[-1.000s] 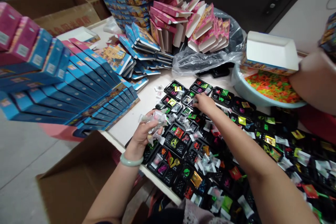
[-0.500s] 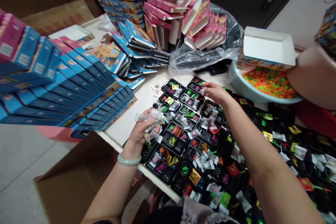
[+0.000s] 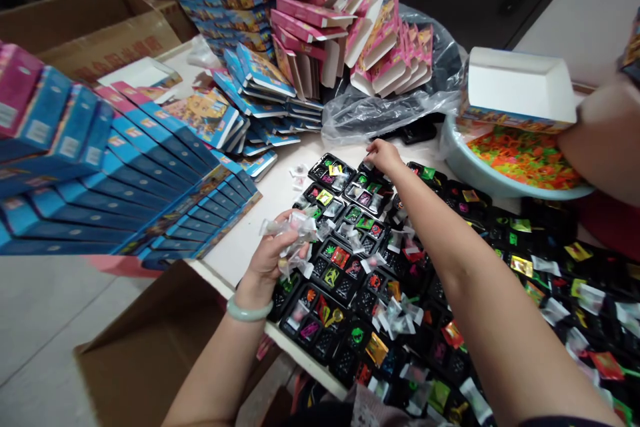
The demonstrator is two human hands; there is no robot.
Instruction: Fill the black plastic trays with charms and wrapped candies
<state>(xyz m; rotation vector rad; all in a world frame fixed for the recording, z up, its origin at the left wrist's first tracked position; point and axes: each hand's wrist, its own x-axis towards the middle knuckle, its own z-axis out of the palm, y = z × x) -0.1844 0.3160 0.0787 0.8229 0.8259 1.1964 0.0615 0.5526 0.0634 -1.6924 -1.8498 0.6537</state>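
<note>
My left hand point(image 3: 273, 255), with a pale green bangle at the wrist, is closed around a bunch of small clear-wrapped packets point(image 3: 295, 227); pinkish bits show through the wrapping. It hovers over the left edge of the black compartment trays point(image 3: 345, 270). Those trays hold small bright plastic pieces, coloured foil sachets and more clear packets. My right hand point(image 3: 384, 157) reaches to the far end of the rows, fingers pinched and pointing down at a black tray. Whatever is between those fingertips is hidden.
Blue boxes point(image 3: 125, 180) stand in rows at left, with pink cartons point(image 3: 310, 23) stacked behind. A light blue basin point(image 3: 460, 160) of orange and green pieces sits at right, an open white-lined box point(image 3: 520, 87) on its rim. An open cardboard box point(image 3: 145, 340) is below the table's edge.
My right hand has moved left and slightly farther away, to the far tray. My left hand keeps its bunch of packets in nearly the same place. The view has shifted slightly.
</note>
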